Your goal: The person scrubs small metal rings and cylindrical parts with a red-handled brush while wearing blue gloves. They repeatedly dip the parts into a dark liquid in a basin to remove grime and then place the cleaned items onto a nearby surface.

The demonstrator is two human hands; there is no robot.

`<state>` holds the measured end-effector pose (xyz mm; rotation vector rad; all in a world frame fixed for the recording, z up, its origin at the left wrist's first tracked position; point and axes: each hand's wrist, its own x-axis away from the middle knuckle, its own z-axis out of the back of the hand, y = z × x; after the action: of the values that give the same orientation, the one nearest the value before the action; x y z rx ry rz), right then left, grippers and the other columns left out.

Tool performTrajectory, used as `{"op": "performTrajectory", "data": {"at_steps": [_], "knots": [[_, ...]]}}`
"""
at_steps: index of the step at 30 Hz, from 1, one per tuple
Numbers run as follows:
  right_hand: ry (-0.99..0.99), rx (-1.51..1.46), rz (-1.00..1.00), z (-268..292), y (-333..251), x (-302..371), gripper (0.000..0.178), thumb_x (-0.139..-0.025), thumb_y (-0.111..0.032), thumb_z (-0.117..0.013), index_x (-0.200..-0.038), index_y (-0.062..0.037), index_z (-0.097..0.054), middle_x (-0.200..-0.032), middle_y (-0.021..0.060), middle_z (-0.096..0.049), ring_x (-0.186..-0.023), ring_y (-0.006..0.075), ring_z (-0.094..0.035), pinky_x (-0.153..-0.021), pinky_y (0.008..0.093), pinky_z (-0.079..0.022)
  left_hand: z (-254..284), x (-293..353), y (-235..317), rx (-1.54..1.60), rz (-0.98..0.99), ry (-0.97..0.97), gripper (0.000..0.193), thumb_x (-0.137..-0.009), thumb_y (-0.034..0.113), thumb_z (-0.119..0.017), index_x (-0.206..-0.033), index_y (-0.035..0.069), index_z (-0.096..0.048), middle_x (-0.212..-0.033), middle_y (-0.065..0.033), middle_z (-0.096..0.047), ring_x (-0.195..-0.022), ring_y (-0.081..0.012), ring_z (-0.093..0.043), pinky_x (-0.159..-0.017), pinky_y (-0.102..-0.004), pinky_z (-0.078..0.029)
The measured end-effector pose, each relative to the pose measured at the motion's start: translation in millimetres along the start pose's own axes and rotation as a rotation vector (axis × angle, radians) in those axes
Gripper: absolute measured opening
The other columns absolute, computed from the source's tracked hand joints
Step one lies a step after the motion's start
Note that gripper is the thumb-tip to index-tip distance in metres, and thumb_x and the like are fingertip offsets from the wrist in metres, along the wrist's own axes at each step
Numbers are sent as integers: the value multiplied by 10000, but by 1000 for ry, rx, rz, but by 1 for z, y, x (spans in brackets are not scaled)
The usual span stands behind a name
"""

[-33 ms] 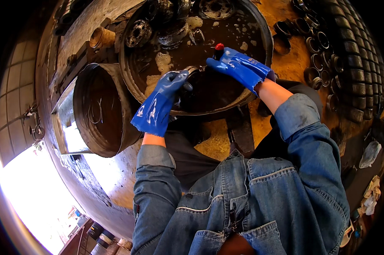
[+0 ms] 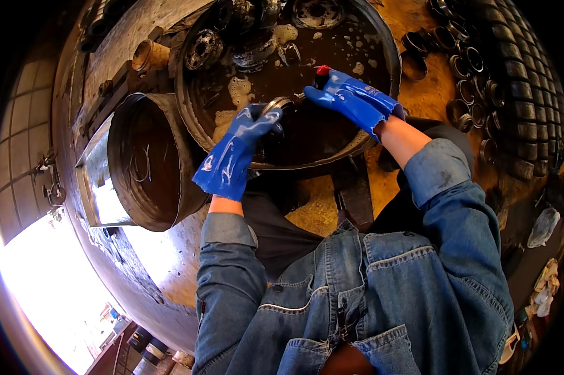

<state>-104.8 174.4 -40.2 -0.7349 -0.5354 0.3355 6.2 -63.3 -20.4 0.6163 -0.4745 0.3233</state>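
Both my hands wear blue rubber gloves over a wide round tub point(image 2: 188, 119) of dark, foamy liquid. My left hand point(image 2: 250, 125) is closed round a dark metal ring point(image 2: 277, 105) with a shiny upper rim. Its lower part is lost in shadow and behind my fingers. To the right, my right hand point(image 2: 341, 90) grips a tool with a red-ended black handle point(image 2: 322, 70). The tool's working end points toward the ring, but I cannot make out its shape or whether it touches.
Round metal parts point(image 2: 204, 49) sit at the tub's far side. An open drum point(image 2: 179, 156) lies tilted at the left, near a brown pot point(image 2: 149, 55). On the right floor are several loose metal rings point(image 2: 464, 90) and stacked rows of dark cylindrical parts point(image 2: 519, 94).
The ring in my left hand has turned and risen slightly, so more of its shiny rim shows. The red-ended handle in my right hand has shifted slightly.
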Motion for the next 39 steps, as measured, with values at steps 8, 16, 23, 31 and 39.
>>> {"op": "performTrajectory", "data": {"at_steps": [8,16,23,31,39], "knots": [[-189,-132,179,17,-24,-24,421,-979,-483,-639,-1038,-80,-744,-942,160,-740,-918,274,-724,-819,420,-596,-3,-4,-24,-111,-96,91,619,-803,332,-845,-1282,0,-637,-1208,-206,-719,-1131,-335,-694,-979,-396,-547],[-247,-137,146,3,-75,10,474,-949,-565,-666,-1117,-133,-762,-1020,148,-760,-942,283,-726,-861,424,-590,-17,7,-52,13,-235,236,425,-838,105,-819,-1235,21,-694,-1098,-176,-759,-1011,-253,-733,-871,-349,-567],[-128,39,-24,-8,-20,-4,429,-896,-489,-659,-1094,-121,-753,-979,140,-762,-931,339,-722,-848,420,-571,-17,4,-62,-28,-154,212,453,-751,125,-850,-1173,32,-714,-1032,-164,-761,-965,-320,-734,-856,-363,-581],[-134,-64,134,-40,-35,17,409,-885,-469,-701,-971,-73,-752,-922,169,-742,-869,337,-709,-793,424,-564,-22,0,-57,-18,-164,463,441,-878,81,-713,-1315,79,-656,-1213,-150,-727,-1084,-261,-721,-964,-327,-560],[-324,-310,81,-32,-53,30,526,-882,-552,-695,-1028,-48,-739,-881,183,-734,-831,329,-703,-776,420,-548,-21,-1,-65,487,-6,149,453,-1018,355,-641,-1291,-7,-654,-1194,-135,-717,-1060,-241,-686,-935,-324,-527]]}}
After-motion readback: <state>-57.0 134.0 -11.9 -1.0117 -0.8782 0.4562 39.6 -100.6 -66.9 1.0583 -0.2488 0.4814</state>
